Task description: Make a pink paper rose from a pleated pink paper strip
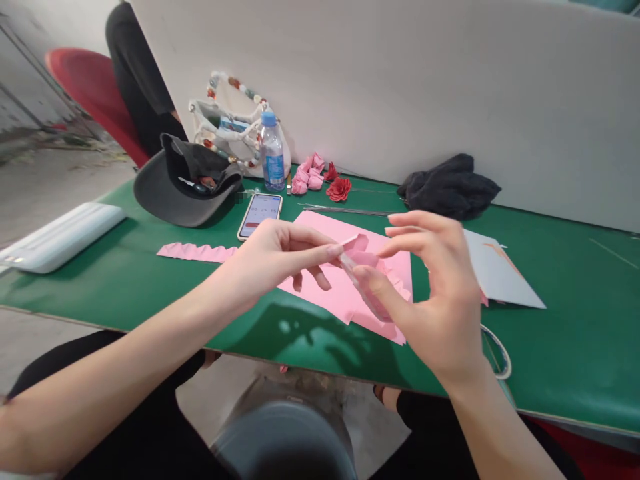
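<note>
Between my hands, above the table, is a folded pink paper strip (356, 243) with a pale, shiny edge. My left hand (280, 257) pinches its near end between thumb and forefinger, the other fingers hanging loosely below. On the other side, my right hand (443, 300) has its thumb and forefinger curved around the strip, with the remaining fingers raised. Part of the strip hangs behind the right thumb. Below lie pink paper sheets (327, 293). A wavy-edged pink strip (193, 251) rests flat on the table left of my left hand.
On the green table (575, 353) are a phone (261, 212), a water bottle (273, 157), a dark cap (185, 183), a beaded bag (225, 127), pink paper flowers (309, 175), a red paper flower (339, 189), thin wires (345, 211), black cloth (447, 187), white sheets (500, 273) and a tape roll (504, 353).
</note>
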Motion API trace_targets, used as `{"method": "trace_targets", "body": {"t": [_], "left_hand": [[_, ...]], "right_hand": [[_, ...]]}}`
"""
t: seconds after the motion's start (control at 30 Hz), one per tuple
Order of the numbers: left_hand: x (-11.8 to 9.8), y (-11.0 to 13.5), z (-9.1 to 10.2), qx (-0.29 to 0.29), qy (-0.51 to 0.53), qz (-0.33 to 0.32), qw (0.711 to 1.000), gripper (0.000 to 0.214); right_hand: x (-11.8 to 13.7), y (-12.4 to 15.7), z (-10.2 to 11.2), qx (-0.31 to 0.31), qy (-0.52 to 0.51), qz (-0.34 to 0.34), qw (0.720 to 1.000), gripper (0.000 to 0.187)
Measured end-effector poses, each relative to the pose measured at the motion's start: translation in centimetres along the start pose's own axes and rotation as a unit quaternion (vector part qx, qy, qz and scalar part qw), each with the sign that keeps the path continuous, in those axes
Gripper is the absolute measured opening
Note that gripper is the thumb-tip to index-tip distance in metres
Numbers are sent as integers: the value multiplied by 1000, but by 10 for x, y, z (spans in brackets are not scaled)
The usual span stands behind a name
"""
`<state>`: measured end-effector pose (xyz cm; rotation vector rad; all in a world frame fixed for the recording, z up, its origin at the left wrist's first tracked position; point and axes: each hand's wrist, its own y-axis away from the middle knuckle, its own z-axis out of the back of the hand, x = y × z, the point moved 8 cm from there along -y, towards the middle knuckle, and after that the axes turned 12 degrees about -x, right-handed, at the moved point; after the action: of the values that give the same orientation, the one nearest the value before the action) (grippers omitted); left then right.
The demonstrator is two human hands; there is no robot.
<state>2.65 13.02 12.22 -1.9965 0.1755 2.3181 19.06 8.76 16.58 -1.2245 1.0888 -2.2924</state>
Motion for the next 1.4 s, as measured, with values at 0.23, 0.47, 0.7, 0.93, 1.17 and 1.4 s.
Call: {"method": "trace_targets", "body": {"t": [0.23,0.47,0.7,0.93,1.17,1.4], "left_hand": [[1,3,-7,20,-1,-13,1000,16],[-2,0,2,-11,-7,-15,1000,13],[0,0,-1,-5,8,-14,1000,11],[4,-1,-2,-4,13,-12,1000,10],[8,5,-14,38,-27,-7,999,9],[15,8,-18,57,-51,4,997,8]], "right_hand": [[-2,7,-14,49,9,-7,999,10],[-19,3,-11,128,-16,-103,986,15],[-19,3,-15,184,-22,-127,974,17],[-23,9,-19,239,6,-171,956,21],[-30,4,-16,163,-126,-200,958,23],[-30,9,-24,180,-124,-181,959,8]]}}
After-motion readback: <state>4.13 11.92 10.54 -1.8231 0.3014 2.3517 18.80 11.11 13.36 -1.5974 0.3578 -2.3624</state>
